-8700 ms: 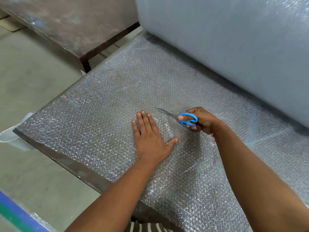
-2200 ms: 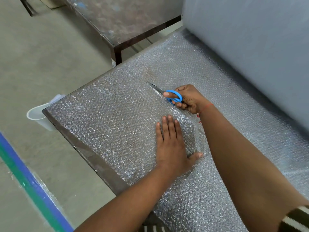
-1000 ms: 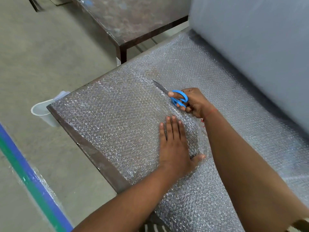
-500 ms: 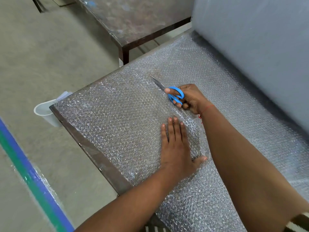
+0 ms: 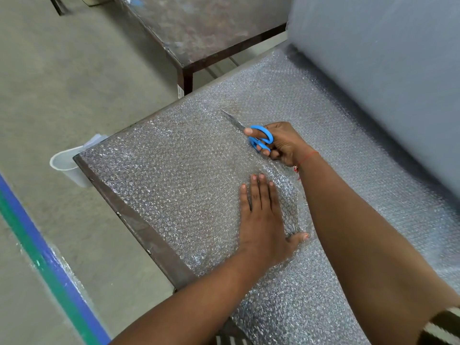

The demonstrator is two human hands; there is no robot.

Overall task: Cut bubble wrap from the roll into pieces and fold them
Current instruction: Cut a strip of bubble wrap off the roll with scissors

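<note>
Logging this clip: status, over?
Right hand shut on scissors, mid-cut. Left hand flat, pinning bubble wrap. Nothing blocking the cut line.

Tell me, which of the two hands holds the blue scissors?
The right hand holds the blue scissors, fingers through the handles, blades pointing to the far table edge. The left hand holds nothing: it lies flat, pressing on the bubble wrap.

bubble wrap (image 5: 174, 170) on table (image 5: 139, 227), roll (image 5: 385, 70) behind, cup (image 5: 67, 168) left
</note>
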